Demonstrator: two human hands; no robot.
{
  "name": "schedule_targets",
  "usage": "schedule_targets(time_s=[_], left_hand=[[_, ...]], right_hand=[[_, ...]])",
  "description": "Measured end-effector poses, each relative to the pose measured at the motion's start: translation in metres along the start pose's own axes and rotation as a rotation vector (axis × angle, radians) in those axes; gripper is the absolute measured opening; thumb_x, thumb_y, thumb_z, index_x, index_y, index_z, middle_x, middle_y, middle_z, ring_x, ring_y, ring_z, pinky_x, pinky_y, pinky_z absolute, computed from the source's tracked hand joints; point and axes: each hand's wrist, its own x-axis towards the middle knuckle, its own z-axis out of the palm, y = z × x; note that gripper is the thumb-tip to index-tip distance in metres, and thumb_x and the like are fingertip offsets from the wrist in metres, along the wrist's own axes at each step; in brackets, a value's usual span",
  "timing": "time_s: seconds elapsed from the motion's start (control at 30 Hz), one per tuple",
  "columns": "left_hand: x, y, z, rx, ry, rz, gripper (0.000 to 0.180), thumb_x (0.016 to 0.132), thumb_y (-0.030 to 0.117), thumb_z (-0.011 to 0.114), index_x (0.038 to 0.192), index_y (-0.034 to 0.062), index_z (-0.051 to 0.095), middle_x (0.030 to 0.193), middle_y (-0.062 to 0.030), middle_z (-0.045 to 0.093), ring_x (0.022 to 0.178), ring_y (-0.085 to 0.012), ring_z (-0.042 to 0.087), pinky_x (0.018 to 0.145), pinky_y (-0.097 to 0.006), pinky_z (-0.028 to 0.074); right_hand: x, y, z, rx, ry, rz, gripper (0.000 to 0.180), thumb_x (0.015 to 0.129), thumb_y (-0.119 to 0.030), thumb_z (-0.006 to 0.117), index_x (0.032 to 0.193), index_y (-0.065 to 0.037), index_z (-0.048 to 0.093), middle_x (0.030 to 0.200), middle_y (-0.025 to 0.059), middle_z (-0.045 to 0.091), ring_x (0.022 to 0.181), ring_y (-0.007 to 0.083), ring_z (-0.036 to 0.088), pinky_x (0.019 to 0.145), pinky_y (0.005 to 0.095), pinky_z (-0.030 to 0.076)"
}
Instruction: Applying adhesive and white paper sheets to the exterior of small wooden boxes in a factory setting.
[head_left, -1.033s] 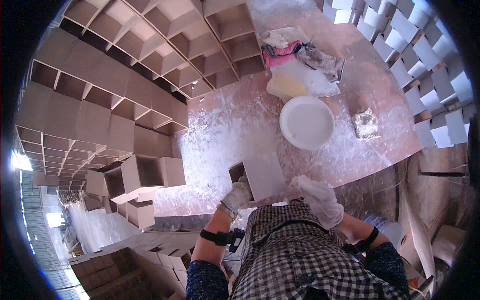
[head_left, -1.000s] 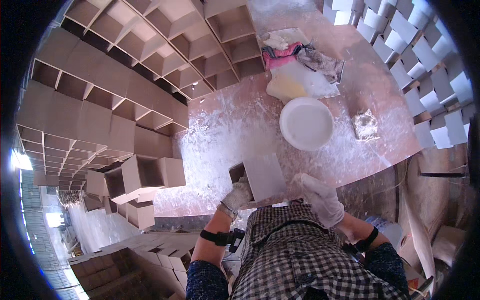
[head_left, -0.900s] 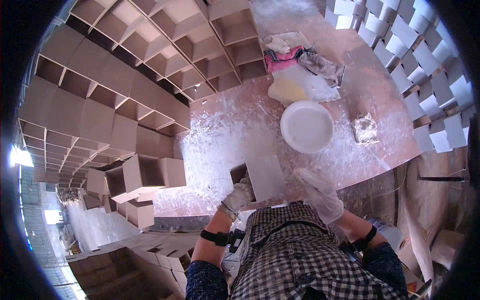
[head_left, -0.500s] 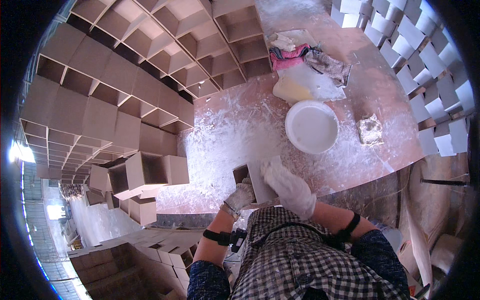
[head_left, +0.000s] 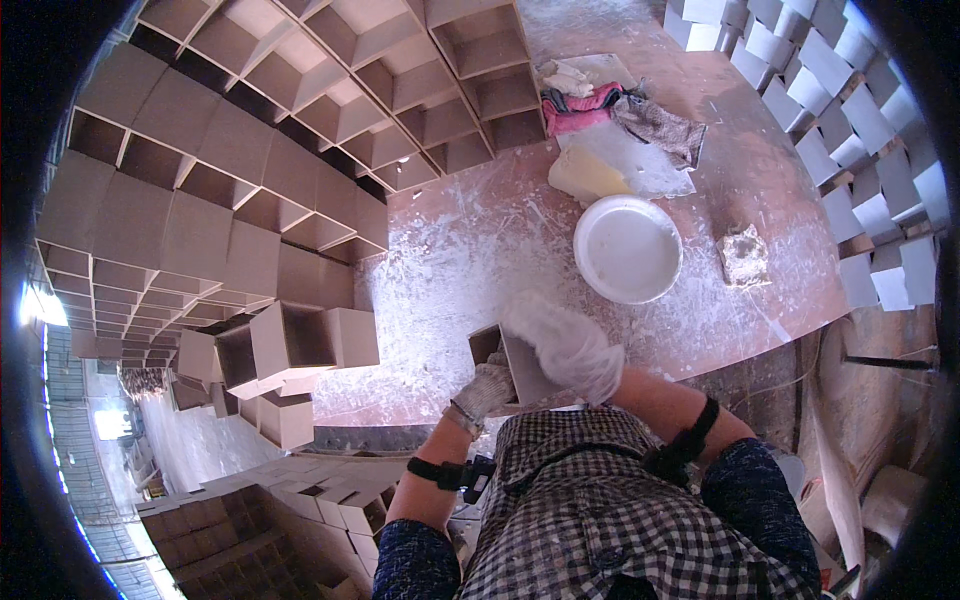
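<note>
A small open-ended cardboard box [head_left: 528, 372] stands at the front edge of the table, close to my body. My left hand [head_left: 484, 390], in a knitted work glove, grips the box at its left side, with its fingers reaching into the dark opening. Over the box's right side and top edge lies my right hand [head_left: 570, 345], in a whitish glove. Motion smears its fingers, so I cannot see whether they are bent or flat. Beyond the right hand is a round white basin [head_left: 627, 250] with pale contents.
Tall stacks of open cardboard boxes [head_left: 205, 185] line the left. More light boxes [head_left: 830, 150] are stacked at the right. On the white-smeared reddish table [head_left: 450, 270] lie a pale crusty lump [head_left: 744, 257], a yellowish sheet [head_left: 585, 175] and crumpled cloths [head_left: 660, 125].
My right hand has slid slightly left and up along the box's top edge. The left hand still grips the box, which has barely shifted.
</note>
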Motion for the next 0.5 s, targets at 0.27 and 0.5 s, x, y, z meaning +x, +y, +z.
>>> schedule_targets(time_s=[0.27, 0.5], left_hand=[[-0.004, 0.025, -0.064, 0.094, -0.324, -0.123, 0.046, 0.084, 0.037, 0.056, 0.125, 0.0154, 0.055, 0.123, -0.0109, 0.056, 0.113, -0.0263, 0.052, 0.082, -0.041, 0.049], [-0.012, -0.003, 0.033, 0.084, 0.256, -0.026, 0.034, 0.076, 0.034, 0.058, 0.098, 0.0101, 0.068, 0.095, -0.0096, 0.064, 0.095, -0.0264, 0.056, 0.062, -0.038, 0.046]], right_hand=[[-0.082, -0.044, -0.016, -0.131, -0.271, -0.242, 0.048, 0.080, -0.011, 0.053, 0.128, -0.008, 0.048, 0.121, 0.0133, 0.052, 0.116, 0.0287, 0.051, 0.093, 0.0378, 0.046], [-0.043, 0.006, -0.040, 0.159, -0.106, 0.038, 0.042, 0.082, -0.010, 0.052, 0.123, -0.004, 0.050, 0.123, 0.0155, 0.053, 0.114, 0.0305, 0.052, 0.096, 0.0365, 0.043]])
